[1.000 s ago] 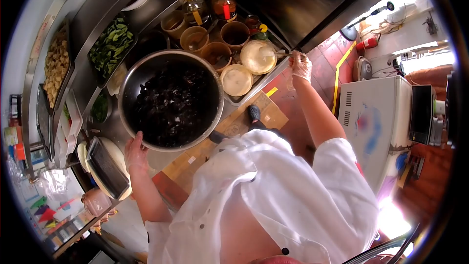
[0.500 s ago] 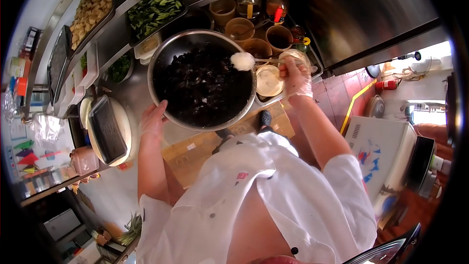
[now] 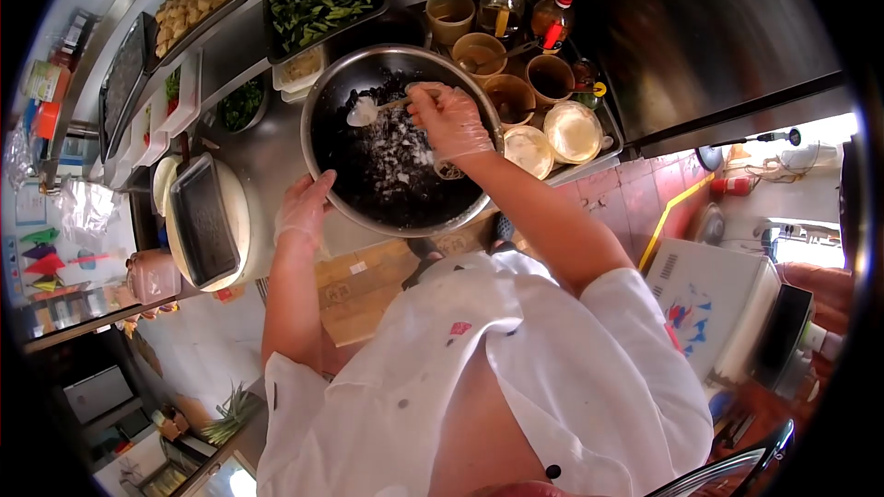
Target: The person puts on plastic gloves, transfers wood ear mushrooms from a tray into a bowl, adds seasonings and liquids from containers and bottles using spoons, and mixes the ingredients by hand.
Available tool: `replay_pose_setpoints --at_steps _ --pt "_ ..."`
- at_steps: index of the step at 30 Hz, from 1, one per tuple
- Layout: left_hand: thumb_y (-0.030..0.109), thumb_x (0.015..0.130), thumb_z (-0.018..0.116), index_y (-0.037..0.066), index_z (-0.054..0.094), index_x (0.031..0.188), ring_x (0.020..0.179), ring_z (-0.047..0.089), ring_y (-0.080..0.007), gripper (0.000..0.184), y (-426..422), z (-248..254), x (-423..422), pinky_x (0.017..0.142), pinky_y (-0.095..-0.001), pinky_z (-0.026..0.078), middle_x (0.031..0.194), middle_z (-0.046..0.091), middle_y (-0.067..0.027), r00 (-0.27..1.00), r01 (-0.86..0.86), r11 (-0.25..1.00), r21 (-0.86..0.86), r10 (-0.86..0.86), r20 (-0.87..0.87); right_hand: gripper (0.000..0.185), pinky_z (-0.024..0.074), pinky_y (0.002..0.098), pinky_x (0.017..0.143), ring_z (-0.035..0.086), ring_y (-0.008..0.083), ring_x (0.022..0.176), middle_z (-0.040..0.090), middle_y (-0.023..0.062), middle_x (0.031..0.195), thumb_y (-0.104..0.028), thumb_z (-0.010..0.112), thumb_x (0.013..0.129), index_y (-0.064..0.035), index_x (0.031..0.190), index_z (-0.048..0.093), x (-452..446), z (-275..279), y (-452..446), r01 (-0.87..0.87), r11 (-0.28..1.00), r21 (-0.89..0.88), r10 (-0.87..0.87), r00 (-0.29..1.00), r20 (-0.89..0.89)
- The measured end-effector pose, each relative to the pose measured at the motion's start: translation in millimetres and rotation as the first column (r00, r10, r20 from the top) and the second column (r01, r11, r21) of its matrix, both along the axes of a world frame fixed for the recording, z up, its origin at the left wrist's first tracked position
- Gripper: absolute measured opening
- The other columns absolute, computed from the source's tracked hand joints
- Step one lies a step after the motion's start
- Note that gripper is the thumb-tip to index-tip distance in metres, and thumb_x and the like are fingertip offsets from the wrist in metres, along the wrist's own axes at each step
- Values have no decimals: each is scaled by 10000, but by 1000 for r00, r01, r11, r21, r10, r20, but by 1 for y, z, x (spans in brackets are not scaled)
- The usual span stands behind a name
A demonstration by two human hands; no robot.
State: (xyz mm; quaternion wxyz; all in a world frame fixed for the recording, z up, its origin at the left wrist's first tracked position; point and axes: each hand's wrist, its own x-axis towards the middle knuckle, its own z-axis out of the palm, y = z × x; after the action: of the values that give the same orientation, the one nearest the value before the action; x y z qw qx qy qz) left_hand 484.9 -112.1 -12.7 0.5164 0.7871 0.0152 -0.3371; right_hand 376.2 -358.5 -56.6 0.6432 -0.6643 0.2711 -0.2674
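A wide steel mixing bowl (image 3: 405,232) stands on the counter, full of dark, nearly black pieces (image 3: 354,170) that look like wood ear fungus. White powder (image 3: 391,164) lies scattered over their middle and right. My left hand (image 3: 307,207), in a clear glove, grips the bowl's lower left rim, thumb on top and the other fingers partly hidden. Above the contents, my gloved right hand (image 3: 451,120) holds a spoon (image 3: 396,104) by its handle. Some white powder remains in the spoon's bowl, which points left.
Right of the bowl stand two tubs of white powder (image 3: 573,132), several sauce tubs (image 3: 550,78) and oil bottles (image 3: 552,18). Behind are trays of chopped greens (image 3: 322,5) and tan cubes (image 3: 198,0). A dark rectangular tray (image 3: 204,221) sits at left.
My right hand has moved left from above the powder tubs to over the bowl, with the spoon. The heap on the spoon has shrunk, and white powder now covers part of the dark pieces.
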Motion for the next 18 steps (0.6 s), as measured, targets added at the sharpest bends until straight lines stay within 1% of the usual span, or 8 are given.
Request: replay_pose_setpoints --at_steps 1,2,4,7,9,11,15,18 --pt "326 895 741 -27 578 1284 1047 629 -222 550 0 0 0 871 -352 533 1213 641 -123 1000 -4 1000 5 4 9 251 531 314 681 667 209 730 712 136 914 -254 578 988 -44 1059 696 2 -1 0 -30 995 -94 25 999 -46" --pt "327 896 739 -27 580 1281 1046 629 -221 546 -1 0 -1 869 -352 533 1212 641 -123 1000 -9 1000 9 9 17 238 533 299 675 667 182 752 709 115 906 -231 576 996 -37 1082 685 -2 -4 -2 -86 884 -459 59 996 -71" --pt "326 897 738 -29 582 1274 1043 629 -220 541 -1 0 -3 865 -351 534 1208 641 -124 1000 -10 1000 11 10 20 217 538 269 663 667 126 797 705 73 889 -184 573 1014 -24 1128 665 -19 -8 -8 -171 304 -937 91 985 -150" --pt "322 895 738 -33 587 1260 1033 630 -214 531 -2 -2 2 858 -350 534 1190 647 -120 1000 -3 1000 13 3 23 217 553 314 688 675 154 858 708 81 970 -172 545 1029 -33 1155 654 -62 5 -18 -34 758 -652 40 999 -5" --pt "320 892 737 -29 596 1245 1023 631 -204 516 4 -15 3 851 -349 532 1163 658 -111 998 -42 999 22 41 40 236 549 328 741 669 186 816 718 102 955 -210 566 1012 -31 1131 664 -97 -21 -37 135 991 -8 -126 940 316" --pt "312 883 746 -13 606 1241 1015 631 -199 503 6 -14 4 849 -351 525 1141 667 -102 1000 -25 1000 -13 25 8 268 546 327 735 656 141 819 717 71 924 -229 549 1029 -11 1140 658 -152 2 -66 301 903 -307 -309 951 23" --pt "303 871 757 31 631 1215 1006 631 -191 456 1 -8 0 862 -358 505 1087 681 -79 999 -32 998 -58 32 3 278 532 309 734 668 168 765 711 128 886 -209 555 1009 19 1117 672 -216 14 -113 527 701 -481 -659 735 -157" --pt "269 851 782 51 585 1225 1018 611 -188 476 1 -10 0 891 -380 474 1098 655 -54 997 -60 992 -113 53 -58 229 529 425 795 675 366 897 697 216 973 -183 562 979 -8 1078 672 -250 -57 -151 441 588 -678 -702 695 -156"
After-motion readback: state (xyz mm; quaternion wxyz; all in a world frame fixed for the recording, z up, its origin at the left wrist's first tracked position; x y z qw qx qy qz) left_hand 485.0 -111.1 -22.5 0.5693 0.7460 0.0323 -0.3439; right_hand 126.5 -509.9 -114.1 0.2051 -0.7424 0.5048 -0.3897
